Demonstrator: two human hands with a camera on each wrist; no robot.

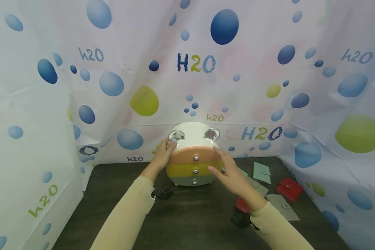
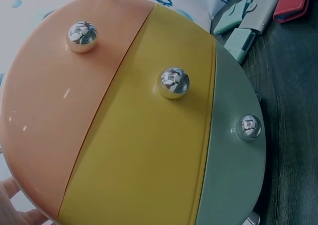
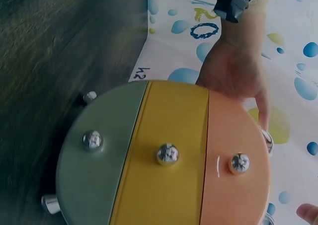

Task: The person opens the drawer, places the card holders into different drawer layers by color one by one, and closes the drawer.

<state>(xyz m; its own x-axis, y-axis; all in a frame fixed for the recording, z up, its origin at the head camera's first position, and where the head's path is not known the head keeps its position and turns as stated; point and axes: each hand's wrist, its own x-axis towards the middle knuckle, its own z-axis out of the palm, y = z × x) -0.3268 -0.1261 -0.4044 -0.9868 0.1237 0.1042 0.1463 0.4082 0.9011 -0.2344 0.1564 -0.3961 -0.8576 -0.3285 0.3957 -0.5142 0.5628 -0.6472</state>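
Note:
A rounded drawer box [image 1: 195,168] stands on the dark table, with a white top and sides, ear-shaped silver handles and small feet. Its front has an orange drawer [image 3: 237,135], a yellow drawer [image 2: 149,140] and a green drawer [image 2: 228,170], all closed, each with a silver ball knob. My left hand [image 1: 162,156] lies along the box's left side, thumb near the left handle [image 1: 176,135]; its fingertips are partly hidden behind the box. My right hand [image 1: 232,177] is at the right side, fingers extended and thumb in front of the yellow drawer; contact there is unclear.
Several small wallets lie to the right on the table [image 1: 181,222]: a mint one [image 1: 262,173], a red one [image 1: 289,189], a grey one [image 1: 282,207], and others partly behind my right arm. A patterned curtain [image 1: 187,93] borders the table at the back and sides.

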